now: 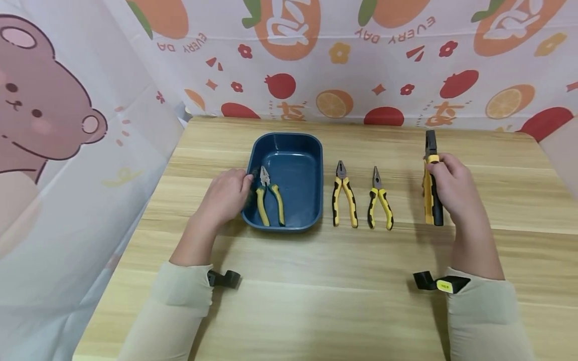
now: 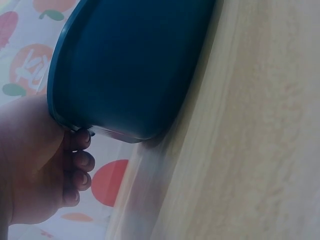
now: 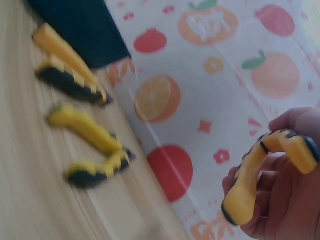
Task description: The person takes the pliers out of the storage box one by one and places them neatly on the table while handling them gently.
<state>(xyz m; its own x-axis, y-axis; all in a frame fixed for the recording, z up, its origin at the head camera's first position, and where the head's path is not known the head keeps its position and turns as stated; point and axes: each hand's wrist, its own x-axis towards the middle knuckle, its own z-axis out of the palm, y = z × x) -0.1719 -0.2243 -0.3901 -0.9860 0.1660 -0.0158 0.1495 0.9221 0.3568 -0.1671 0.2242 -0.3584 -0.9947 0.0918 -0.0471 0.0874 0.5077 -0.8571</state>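
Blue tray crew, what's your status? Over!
Left hand gripping blue tray, one pair of pliers inside. Right hand gripping another pair. Maybe in the way: two more pairs on the table between.

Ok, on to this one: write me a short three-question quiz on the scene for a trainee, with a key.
1. How many pairs of pliers lie directly on the table?
2. True or false: the blue tray has exactly one pair of pliers in it.
3. What does the right hand hold? (a) the tray's rim (b) a pair of pliers (c) nothing

Key: 1. Two. 2. True. 3. b, the pliers with yellow-and-black handles.
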